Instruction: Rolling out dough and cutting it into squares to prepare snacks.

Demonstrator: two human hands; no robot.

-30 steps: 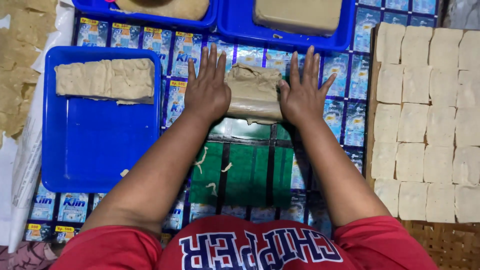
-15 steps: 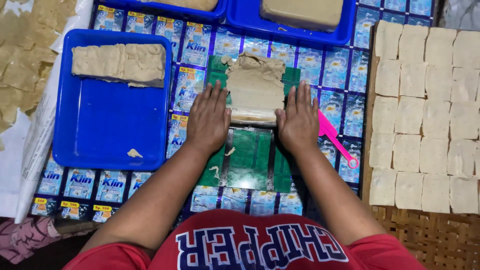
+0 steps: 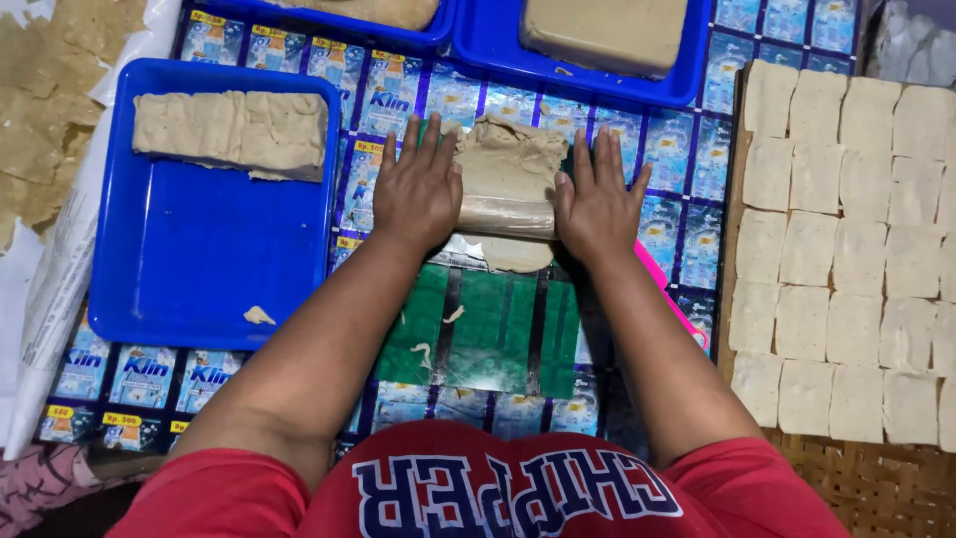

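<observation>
A beige sheet of dough lies on a green mat in the middle. A rolling pin rests across it. My left hand presses flat on the pin's left end, fingers spread. My right hand does the same on the right end. Some dough shows on the near side of the pin as well.
A blue tray at left holds a dough slab. Two more blue trays with dough stand at the back. Rows of cut dough squares cover a woven mat at right. A pink tool lies beside my right forearm.
Both hands and the rolling pin came toward me over the dough, then moved forward again onto its middle. The camera view shifted slightly.
</observation>
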